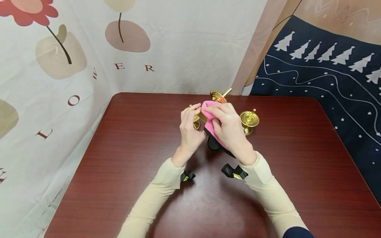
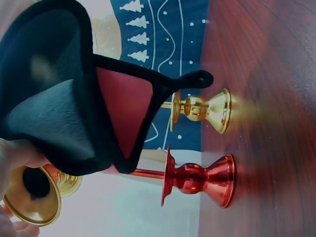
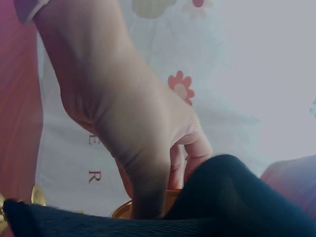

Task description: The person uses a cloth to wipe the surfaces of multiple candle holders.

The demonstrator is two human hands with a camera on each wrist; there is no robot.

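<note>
A gold candlestick is held tilted off the table, its dish and thin stem pointing to the back right. My left hand grips it near its flared base, which faces the left wrist camera. In my right hand is a pink and black pot holder, pinched and pressed round the candlestick's middle. The left wrist view shows the pot holder's black pockets and hanging loop. The cloth and fingers hide the candlestick's stem.
Another gold candlestick stands right of my hands. A further one stands partly hidden behind my left hand. A red candlestick stands on the table in the left wrist view. The brown table meets a printed cloth wall at its back edge.
</note>
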